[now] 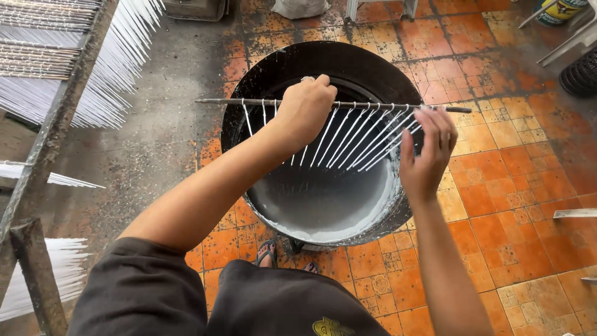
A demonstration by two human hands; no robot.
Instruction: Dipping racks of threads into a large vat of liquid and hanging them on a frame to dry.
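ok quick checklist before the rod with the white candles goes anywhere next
1. Left hand gripping the rod: ok, fist closed around it.
2. Right hand on the rod's other end: ok, fingers at the last candles.
3. Rod level: ok, roughly horizontal.
4. White candles hanging free and separate: not ok, they slant and bunch toward the right hand.
5. Rod over the black vat: ok, pale liquid below.
6. Candles finished dripping: cannot tell.

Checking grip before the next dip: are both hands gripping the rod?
No. Only the left hand grips the rod; the right hand fingers the white sticks.
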